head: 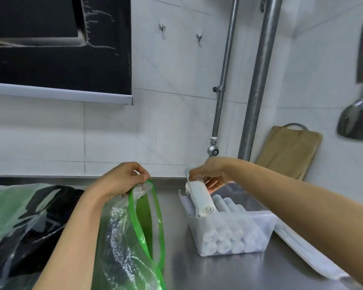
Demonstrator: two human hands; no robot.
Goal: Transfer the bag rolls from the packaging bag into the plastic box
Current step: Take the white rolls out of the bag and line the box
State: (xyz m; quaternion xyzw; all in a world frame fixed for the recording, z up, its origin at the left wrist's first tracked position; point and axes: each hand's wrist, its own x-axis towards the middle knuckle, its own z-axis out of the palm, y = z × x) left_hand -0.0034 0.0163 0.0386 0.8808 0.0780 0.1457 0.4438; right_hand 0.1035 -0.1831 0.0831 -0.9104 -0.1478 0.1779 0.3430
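My left hand pinches the top edge of a clear packaging bag with a green rim, holding it up off the steel counter. My right hand grips the far end of a white bag roll, which lies tilted over the left rim of the clear plastic box. The box stands on the counter and holds several white bag rolls stacked in layers. What lies inside the packaging bag cannot be made out.
A steel counter runs to the tiled wall. More plastic bags with black contents lie at left. A flat white lid sits right of the box. A wooden board, pipes and hanging utensils are behind.
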